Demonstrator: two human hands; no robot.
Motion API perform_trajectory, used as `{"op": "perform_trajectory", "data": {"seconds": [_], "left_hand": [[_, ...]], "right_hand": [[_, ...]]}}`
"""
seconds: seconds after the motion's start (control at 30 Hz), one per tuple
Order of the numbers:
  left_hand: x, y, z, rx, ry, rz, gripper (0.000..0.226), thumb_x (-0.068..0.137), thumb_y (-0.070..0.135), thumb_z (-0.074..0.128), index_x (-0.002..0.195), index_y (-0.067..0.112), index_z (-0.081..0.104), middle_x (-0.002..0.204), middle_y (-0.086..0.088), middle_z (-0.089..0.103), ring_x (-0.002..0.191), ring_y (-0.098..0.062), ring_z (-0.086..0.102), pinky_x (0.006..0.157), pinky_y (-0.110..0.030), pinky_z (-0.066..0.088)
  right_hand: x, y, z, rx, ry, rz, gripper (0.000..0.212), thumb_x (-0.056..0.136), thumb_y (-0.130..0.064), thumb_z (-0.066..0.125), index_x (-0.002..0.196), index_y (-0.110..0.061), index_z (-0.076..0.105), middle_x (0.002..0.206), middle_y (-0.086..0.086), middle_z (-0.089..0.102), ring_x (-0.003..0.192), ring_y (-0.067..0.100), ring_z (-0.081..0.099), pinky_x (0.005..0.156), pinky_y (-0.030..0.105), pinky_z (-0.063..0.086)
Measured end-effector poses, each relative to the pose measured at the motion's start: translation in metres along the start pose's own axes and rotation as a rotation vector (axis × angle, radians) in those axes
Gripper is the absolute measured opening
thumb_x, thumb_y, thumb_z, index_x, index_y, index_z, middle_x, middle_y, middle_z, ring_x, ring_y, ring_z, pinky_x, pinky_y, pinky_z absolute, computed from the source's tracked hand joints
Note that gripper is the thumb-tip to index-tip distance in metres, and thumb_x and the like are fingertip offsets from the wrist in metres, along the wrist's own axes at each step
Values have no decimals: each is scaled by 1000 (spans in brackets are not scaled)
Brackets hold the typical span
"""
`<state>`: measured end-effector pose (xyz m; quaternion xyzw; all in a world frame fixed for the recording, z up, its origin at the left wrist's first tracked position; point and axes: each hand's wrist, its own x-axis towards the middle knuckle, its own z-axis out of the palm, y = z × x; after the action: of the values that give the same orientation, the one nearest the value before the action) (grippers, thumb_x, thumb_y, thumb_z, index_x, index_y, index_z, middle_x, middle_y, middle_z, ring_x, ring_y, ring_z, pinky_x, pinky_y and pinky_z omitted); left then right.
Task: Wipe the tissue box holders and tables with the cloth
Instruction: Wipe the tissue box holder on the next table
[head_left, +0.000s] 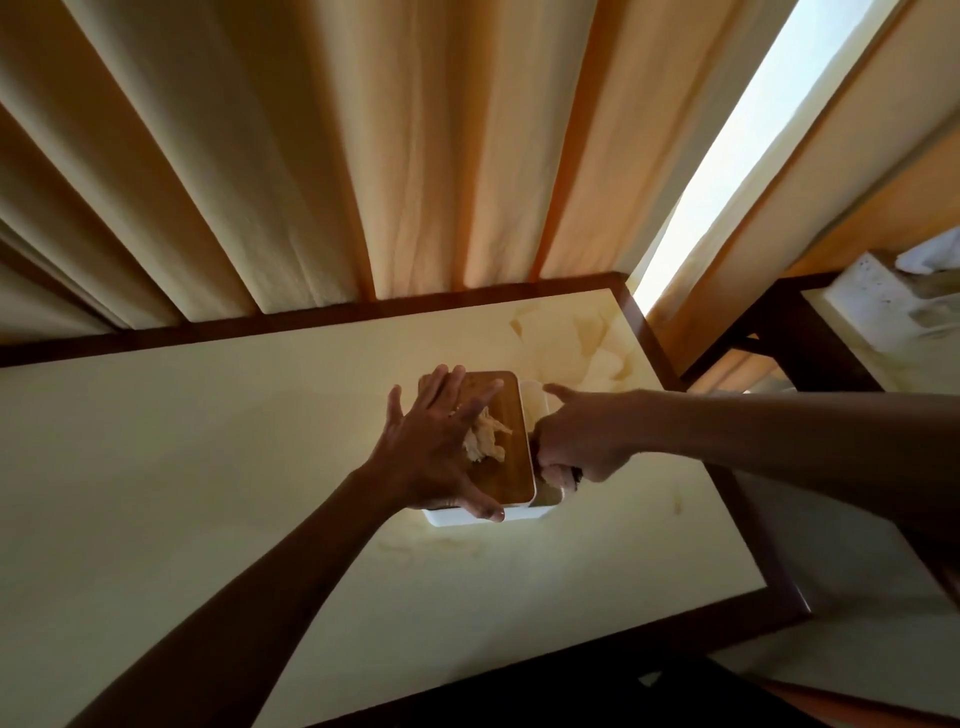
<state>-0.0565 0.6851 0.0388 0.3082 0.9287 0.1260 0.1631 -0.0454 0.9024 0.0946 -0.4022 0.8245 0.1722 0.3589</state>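
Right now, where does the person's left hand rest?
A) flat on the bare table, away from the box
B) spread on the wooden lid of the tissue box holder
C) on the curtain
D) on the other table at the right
B: the left hand lies with fingers spread on the wooden lid of the tissue box holder, beside the tissue that sticks out of it.

Pleated cream fabric curtains (291, 156) hang behind the cream tabletop with a dark wooden frame (156, 493). Daylight enters through a narrow bright gap between the curtains (727, 171) at right.
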Motion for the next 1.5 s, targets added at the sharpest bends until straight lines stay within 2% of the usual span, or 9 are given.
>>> {"op": "perform_trajectory", "data": {"seconds": [0.27, 0.47, 0.6, 0.7, 0.87, 1.0, 1.23, 1.37, 1.5], "left_hand": [[-3, 10, -7, 42, 5, -43, 139, 43, 89, 68, 145, 50, -19, 164, -1, -15, 149, -26, -19, 110, -74, 4], [-3, 11, -5, -60, -6, -55, 137, 46, 85, 72, 148, 48, -12, 164, 2, -16, 149, -25, -21, 110, -75, 5], [-4, 8, -3, -144, -4, -36, 133, 51, 83, 72, 149, 49, -12, 163, 6, -18, 148, -23, -24, 110, -74, -3], [2, 21, -5, -263, 72, -158, 133, 52, 83, 69, 150, 47, -14, 163, 1, -19, 147, -28, -23, 110, -75, 0], [8, 59, -9, -446, 248, -583, 135, 56, 85, 66, 152, 36, -15, 162, -18, -14, 147, -43, -13, 108, -73, 7], [11, 82, 2, -303, 221, -628, 138, 58, 83, 67, 149, 35, -24, 158, -28, -18, 146, -49, -10, 108, -74, 10], [11, 65, 1, -133, 160, -474, 140, 58, 70, 78, 146, 41, -27, 159, -27, -7, 146, -49, 3, 108, -71, 21], [-5, 26, -11, -67, -6, -131, 138, 57, 69, 80, 138, 57, -31, 162, -10, -18, 149, -34, -12, 113, -66, 0], [-23, -9, -30, 47, -59, -153, 137, 59, 66, 81, 137, 58, -32, 164, -10, -1, 151, -31, -1, 113, -67, 0]], "right_hand": [[8, -39, 34, 28, 201, 102, 30, 84, -14, 67, 111, -28, 66, 128, -3, 62, 140, 21, 37, 117, 69, 2], [-18, -24, 13, 542, 63, 80, 22, 89, 1, 55, 102, -11, 67, 95, 0, 67, 91, 23, 64, 90, 41, 55], [-48, 1, 8, 1166, 194, 183, 24, 93, 4, 57, 99, -18, 66, 94, -5, 64, 83, 8, 62, 66, 17, 53], [-49, 4, 47, 1932, 550, 280, 30, 88, 11, 53, 109, -8, 64, 117, 16, 63, 105, 31, 58, 86, 39, 52], [-22, -34, 112, 2932, 1049, 205, 32, 85, -9, 59, 117, -3, 60, 126, 24, 58, 112, 36, 58, 87, 43, 56], [-8, -67, 118, 3106, 1153, 519, 28, 90, -27, 61, 112, -9, 60, 119, 17, 60, 103, 36, 62, 95, 51, 53], [-7, -68, 111, 3232, 1263, 539, 32, 96, -39, 62, 124, -26, 53, 121, 17, 56, 110, 42, 55, 105, 56, 44], [-5, -61, 109, 3186, 1228, 567, 26, 97, -41, 59, 119, -27, 54, 119, 17, 55, 107, 41, 55, 109, 55, 41], [2, -60, 103, 3157, 1158, 534, 39, 95, -41, 62, 127, -19, 54, 127, 19, 56, 121, 41, 53, 111, 56, 39]]}}
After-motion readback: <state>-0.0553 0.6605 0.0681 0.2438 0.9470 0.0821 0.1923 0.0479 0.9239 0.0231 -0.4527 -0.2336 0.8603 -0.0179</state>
